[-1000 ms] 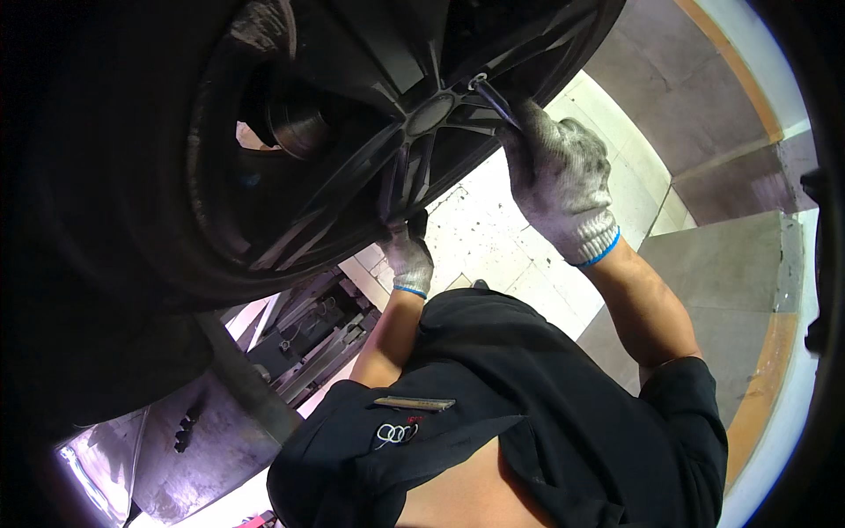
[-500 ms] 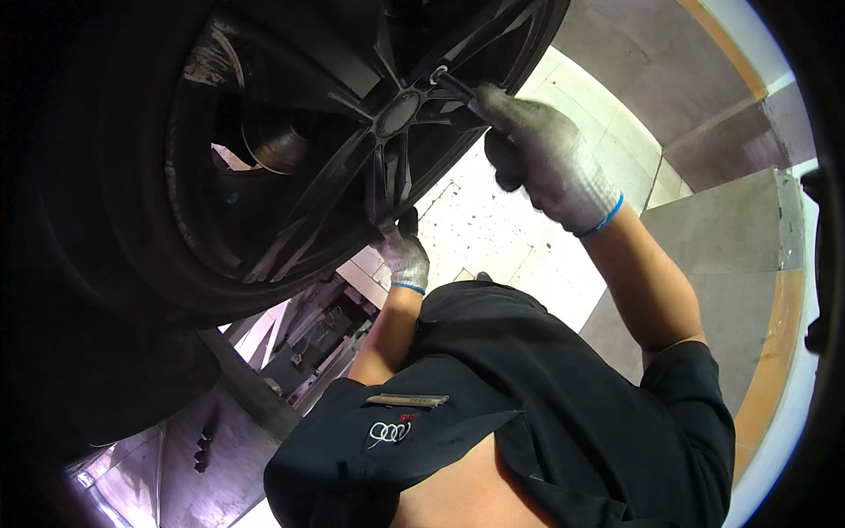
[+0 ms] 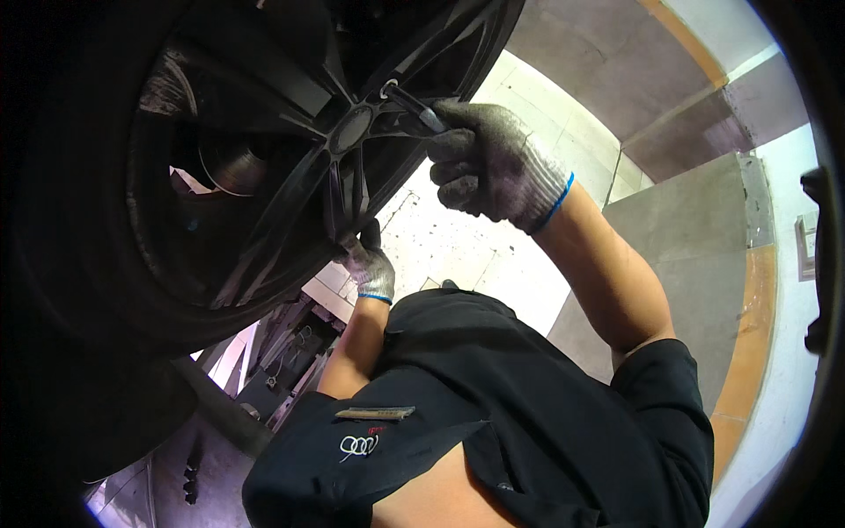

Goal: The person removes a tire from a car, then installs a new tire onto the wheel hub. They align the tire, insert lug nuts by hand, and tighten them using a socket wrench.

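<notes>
A large dark multi-spoke car wheel (image 3: 280,211) with its tyre fills the upper left. My right hand (image 3: 502,167), in a grey-white knit glove with a blue cuff, is closed around a dark rod-shaped tool (image 3: 407,100). The tool's far end meets a pale ring at a hole beside the wheel's round centre cap (image 3: 350,129); its exact kind is unclear. Lower down, my left hand (image 3: 367,262), gloved alike, grips the wheel at its near edge by the end of a spoke. Some of its fingers are hidden by the rim.
Behind the spokes a shiny brake disc (image 3: 236,167) shows. Below the wheel stands dark metal equipment (image 3: 290,356) with rails. Pale floor tiles (image 3: 458,233) lie beneath my hands, and a grey wall panel (image 3: 669,229) with orange-brown edging curves along the right.
The whole view has shifted, so wheel and hands appear farther left. My right hand has turned on the tool, its curled fingers now showing. The left hand keeps its hold on the wheel.
</notes>
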Tool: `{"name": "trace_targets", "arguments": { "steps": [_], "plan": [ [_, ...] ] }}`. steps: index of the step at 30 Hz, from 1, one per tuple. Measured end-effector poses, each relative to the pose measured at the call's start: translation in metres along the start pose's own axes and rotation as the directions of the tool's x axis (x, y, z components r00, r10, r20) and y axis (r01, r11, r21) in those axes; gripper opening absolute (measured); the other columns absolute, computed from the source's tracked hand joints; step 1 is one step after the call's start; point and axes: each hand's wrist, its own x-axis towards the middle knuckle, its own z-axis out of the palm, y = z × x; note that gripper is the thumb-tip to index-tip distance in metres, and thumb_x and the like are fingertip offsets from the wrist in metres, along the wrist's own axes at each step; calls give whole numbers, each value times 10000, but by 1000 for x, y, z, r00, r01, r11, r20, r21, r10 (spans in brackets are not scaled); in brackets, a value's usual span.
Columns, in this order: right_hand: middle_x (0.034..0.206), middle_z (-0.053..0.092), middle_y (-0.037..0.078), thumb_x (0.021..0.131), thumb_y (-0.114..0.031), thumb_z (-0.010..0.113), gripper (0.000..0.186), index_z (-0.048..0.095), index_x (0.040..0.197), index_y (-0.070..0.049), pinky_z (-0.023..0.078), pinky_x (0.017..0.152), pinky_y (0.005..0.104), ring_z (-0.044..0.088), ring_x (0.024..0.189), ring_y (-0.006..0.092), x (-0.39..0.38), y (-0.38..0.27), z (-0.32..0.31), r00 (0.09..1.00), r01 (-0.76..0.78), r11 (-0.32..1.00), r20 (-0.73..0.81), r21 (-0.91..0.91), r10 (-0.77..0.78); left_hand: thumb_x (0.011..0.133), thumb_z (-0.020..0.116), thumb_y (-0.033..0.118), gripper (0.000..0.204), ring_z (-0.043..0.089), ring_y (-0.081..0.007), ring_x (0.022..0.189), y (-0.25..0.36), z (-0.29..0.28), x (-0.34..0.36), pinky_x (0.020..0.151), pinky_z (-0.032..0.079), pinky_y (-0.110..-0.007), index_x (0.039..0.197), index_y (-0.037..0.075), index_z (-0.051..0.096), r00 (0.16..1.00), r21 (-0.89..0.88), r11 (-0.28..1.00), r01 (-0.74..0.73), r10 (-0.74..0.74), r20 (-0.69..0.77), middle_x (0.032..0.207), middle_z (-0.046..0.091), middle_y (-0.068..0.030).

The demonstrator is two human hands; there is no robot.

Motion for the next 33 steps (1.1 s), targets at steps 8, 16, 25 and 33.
{"name": "trace_targets", "arguments": {
  "steps": [8,16,25,33],
  "plan": [
    [841,696,185,1028,-226,584,205,627,1066,-29,550,599,462,694,698,369,0,22,12,404,-210,-762,656,-612,-638,952,775,347,738,592,-244,1250,-8,2,4,1037,588,-370,1536,184,354,990,-58,998,8,-16,-141,1537,459,-79],
    [555,359,-105,1096,-370,522,337,532,798,-212,216,412,229,274,433,36,3,5,2,975,117,936,-138,-332,-171,1086,504,193,569,502,-266,1375,-30,-37,26,1146,432,-328,1596,35,307,997,429,901,-67,77,-5,1562,455,-194],
    [863,721,200,1061,-304,554,292,649,1080,-28,594,719,509,741,743,348,8,27,9,570,-284,-663,434,-693,-697,860,836,497,931,645,-316,1213,-11,-7,10,1046,583,-385,1586,259,305,986,10,996,90,-88,-143,1516,494,-52],
    [929,738,217,1047,-278,556,299,692,1140,-27,620,772,447,755,873,359,7,8,10,808,-17,124,-87,-992,-583,915,787,475,908,600,-310,1278,0,12,0,1087,574,-416,1596,173,267,977,94,995,45,-24,-214,1563,429,-99]
  ]
}}
